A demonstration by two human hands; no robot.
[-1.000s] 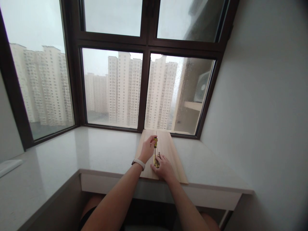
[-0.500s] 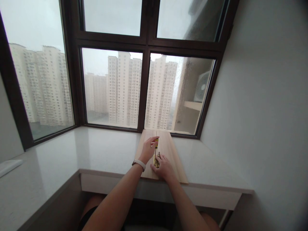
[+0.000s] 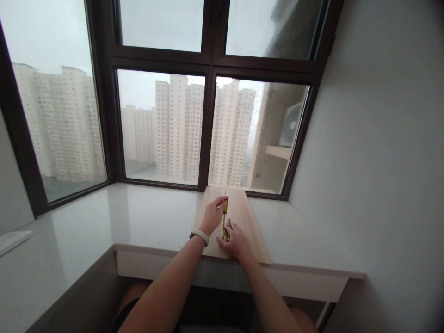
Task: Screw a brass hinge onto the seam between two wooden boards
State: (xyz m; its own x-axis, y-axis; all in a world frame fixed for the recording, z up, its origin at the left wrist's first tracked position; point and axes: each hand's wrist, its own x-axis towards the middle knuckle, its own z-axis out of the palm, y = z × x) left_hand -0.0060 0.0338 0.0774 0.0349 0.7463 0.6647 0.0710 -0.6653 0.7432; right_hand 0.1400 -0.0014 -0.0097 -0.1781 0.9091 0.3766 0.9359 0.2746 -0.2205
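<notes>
A pale wooden board (image 3: 248,222) lies on the white counter (image 3: 145,217), reaching back to the window. My left hand (image 3: 212,213) has its fingertips closed on the handle of a yellow-and-black screwdriver (image 3: 225,206) standing above the board. My right hand (image 3: 237,240) rests on the board near its front edge, fingers pinched around a small metal piece (image 3: 228,224) next to a second yellow tool (image 3: 225,236). A pale band sits on my left wrist (image 3: 200,236).
The counter wraps round in an L under dark-framed windows (image 3: 208,129) showing tower blocks. A white wall (image 3: 374,162) closes the right side. A flat white object (image 3: 12,240) lies at the far left. My knees show under the counter edge.
My left hand's fingers have shifted slightly on the screwdriver handle, loosening then closing again. The right hand and the board have stayed put.
</notes>
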